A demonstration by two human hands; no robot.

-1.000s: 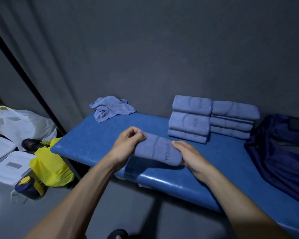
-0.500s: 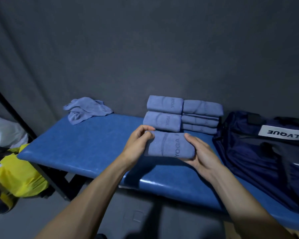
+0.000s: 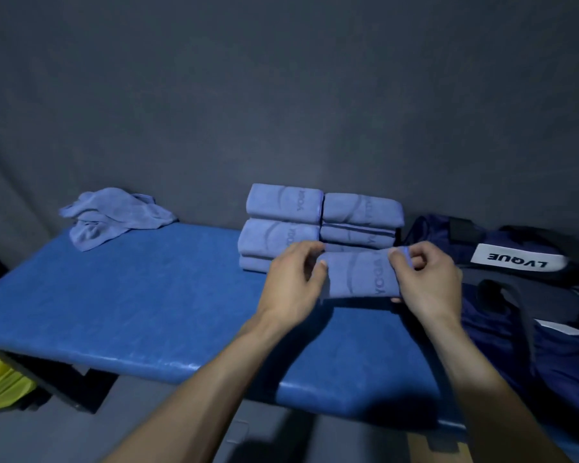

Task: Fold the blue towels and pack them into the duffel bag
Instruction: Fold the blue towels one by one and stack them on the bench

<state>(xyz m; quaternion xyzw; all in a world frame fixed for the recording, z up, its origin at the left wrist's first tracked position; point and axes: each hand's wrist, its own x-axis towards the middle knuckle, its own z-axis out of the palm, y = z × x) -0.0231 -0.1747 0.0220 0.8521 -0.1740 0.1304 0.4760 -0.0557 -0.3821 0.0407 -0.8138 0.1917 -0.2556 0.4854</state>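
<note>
- One unfolded towel [image 3: 114, 215] lies crumpled at the far left of the blue padded bench [image 3: 131, 295], against the wall; by its look the folding step is not yet finished.
- Two stacks of folded towels [image 3: 318, 225] stand side by side at the back of the bench, the left stack three high; the bottom of the right stack is hidden behind the hands, so its count cannot be told.
- Left hand [image 3: 291, 289] grips the left end of the folded towel in hand [image 3: 358, 277], thumb on top and fingers curled round the edge.
- The towel in hand, marked "YOGA", is held just in front of the stacks, apparently slightly above the bench.
- Right hand [image 3: 428, 279] pinches the towel's right end, thumb over the upper corner and fingers beneath.
- Step judged: a finished fold being carried either to a stack or toward the bag. The next move calls for keeping both ends squeezed so the layers do not spring open.
- Duffel bag [image 3: 522, 295], dark navy with a white "LVQUE" label, lies slumped at the right end of the bench, just beside the stacks; its opening is too dark to judge.
- Room: dim grey wall [image 3: 281, 95] behind, grey floor, a yellow bag [image 3: 0, 379] at lower left.
</note>
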